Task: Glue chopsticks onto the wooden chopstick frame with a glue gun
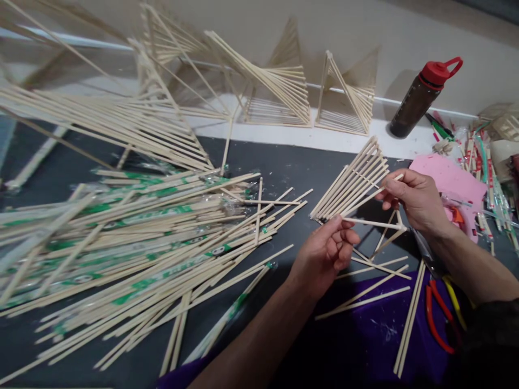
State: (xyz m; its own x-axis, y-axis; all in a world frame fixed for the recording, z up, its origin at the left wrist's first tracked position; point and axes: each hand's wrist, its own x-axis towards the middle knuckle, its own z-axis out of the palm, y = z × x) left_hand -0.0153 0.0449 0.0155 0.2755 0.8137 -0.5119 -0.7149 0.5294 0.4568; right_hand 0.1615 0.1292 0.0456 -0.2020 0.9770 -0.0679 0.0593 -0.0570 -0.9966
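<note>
A small twisted structure of wooden chopsticks (pixel 354 178) is in front of me, its sticks fanned side by side and joined to a lower frame. My left hand (pixel 330 246) pinches its near edge, thumb and index finger pressed together where stick ends meet. In my right hand (pixel 417 197) a single chopstick (pixel 367 198) is gripped between thumb and fingers. That stick slants down to the left, and its far end reaches the spot by my left fingertips. Loose chopsticks (pixel 373 297) lie below the structure on dark purple cloth.
Left, a big pile of chopsticks (pixel 162 243), many in green-printed wrappers, covers the dark table. Behind stand larger stick structures (pixel 279 81) against the wall. A dark bottle with a red lid (pixel 417 100), a pink sheet (pixel 450 173) and red-and-yellow-handled pliers (pixel 436 313) are on the right.
</note>
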